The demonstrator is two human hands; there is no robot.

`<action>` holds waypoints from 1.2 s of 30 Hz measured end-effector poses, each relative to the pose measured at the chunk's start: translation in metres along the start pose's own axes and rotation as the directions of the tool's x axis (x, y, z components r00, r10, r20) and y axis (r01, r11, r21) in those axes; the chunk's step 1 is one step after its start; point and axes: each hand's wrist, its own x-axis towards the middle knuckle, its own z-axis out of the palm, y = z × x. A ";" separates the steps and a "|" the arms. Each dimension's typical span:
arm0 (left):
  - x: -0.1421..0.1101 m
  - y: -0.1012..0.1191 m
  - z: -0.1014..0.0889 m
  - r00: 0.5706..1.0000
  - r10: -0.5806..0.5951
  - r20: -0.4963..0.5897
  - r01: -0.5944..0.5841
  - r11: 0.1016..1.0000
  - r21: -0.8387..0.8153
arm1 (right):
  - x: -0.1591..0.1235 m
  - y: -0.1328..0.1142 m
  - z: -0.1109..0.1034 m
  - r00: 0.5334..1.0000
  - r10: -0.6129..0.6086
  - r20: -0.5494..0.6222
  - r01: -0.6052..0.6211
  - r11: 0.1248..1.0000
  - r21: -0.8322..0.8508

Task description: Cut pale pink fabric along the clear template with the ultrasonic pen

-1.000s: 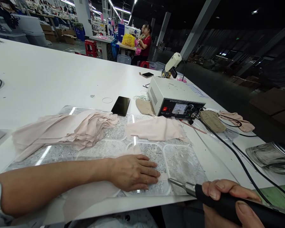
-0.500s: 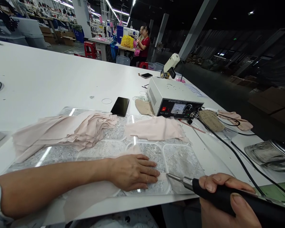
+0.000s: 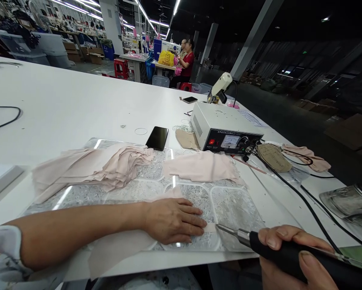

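My left hand (image 3: pixel 176 221) lies flat with fingers stretched out. It presses a thin, sheer pale-pink fabric piece (image 3: pixel 117 247) onto the marbled mat (image 3: pixel 235 205). A narrow strip of that fabric shows past the fingertips. In my right hand (image 3: pixel 292 245) is a black corded handpiece (image 3: pixel 282 247) with a pointed metal tip, fingers wrapped around its body. The tip is at the outer end of the strip; whether it touches the mat or fabric I cannot tell. Behind the left hand lie a layered stack of pink fabric pieces (image 3: pixel 90 169) and a smaller pink pile (image 3: pixel 201 167).
A control box (image 3: pixel 229 139) with a dial stands beyond the mat, its cable (image 3: pixel 301 203) running toward the handpiece. Near it are a phone (image 3: pixel 157 138), cardboard patterns (image 3: pixel 273 156) and a heat gun-like device (image 3: pixel 221 86). A glass jar (image 3: pixel 346 205) stands at right.
The whole view has shifted slightly, moving things right and a little down in the picture. Both hands keep nearly the same pose, with the tip still by the strip's end.
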 end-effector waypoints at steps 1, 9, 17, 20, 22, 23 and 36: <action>0.000 0.000 0.000 1.000 0.004 0.003 -0.004 1.000 0.005 | -0.001 -0.001 -0.002 1.000 0.011 0.008 -0.011 1.000 0.005; 0.001 0.000 -0.002 1.000 0.006 0.013 -0.006 1.000 0.005 | -0.004 -0.001 0.001 0.999 0.001 0.040 -0.002 1.000 0.026; -0.007 0.002 -0.015 0.996 0.045 0.072 -0.049 0.998 0.051 | -0.001 0.002 -0.002 0.998 -0.033 0.051 0.032 0.999 0.024; -0.011 0.001 -0.020 0.994 0.050 0.096 -0.057 0.995 0.077 | -0.001 0.000 0.000 0.998 -0.048 0.038 0.047 0.999 0.019; -0.013 -0.001 -0.021 0.991 0.055 0.118 -0.066 0.994 0.092 | -0.001 -0.001 0.001 0.998 -0.046 0.038 0.046 0.999 0.002; -0.013 -0.001 -0.021 0.990 0.056 0.130 -0.069 0.993 0.099 | -0.001 -0.001 0.001 0.999 -0.041 0.036 0.041 0.999 -0.007; -0.021 -0.006 -0.015 0.993 0.110 0.035 -0.114 0.981 0.159 | -0.001 -0.001 -0.002 0.999 0.018 0.031 -0.017 0.999 -0.035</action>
